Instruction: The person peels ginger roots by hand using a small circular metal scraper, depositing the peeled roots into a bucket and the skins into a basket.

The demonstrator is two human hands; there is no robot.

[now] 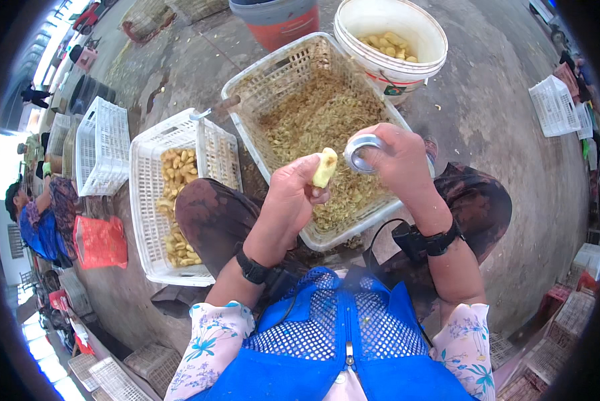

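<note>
My left hand (292,186) is closed round a pale yellow, peeled vegetable piece (324,170) with a brownish spot near its top, held upright between thumb and fingers. Just to its right, my right hand (405,159) grips a ring-shaped metal tool (365,140); its blade, if it has one, cannot be made out. Tool and piece are slightly apart. Both hands are above a white plastic crate (355,234) holding a layer of yellow-brown peelings (313,107). At left, between my knee and the floor, another white crate (146,207) contains many yellowish pieces (179,167).
Beyond the peelings stands a white bucket (435,61) with yellow pieces inside, beside a grey-and-red bucket (283,30). A wooden-handled metal tool (221,107) rests across the crate rims. Farther left are a white crate (103,150), a red bag (99,242) and a seated person (39,220).
</note>
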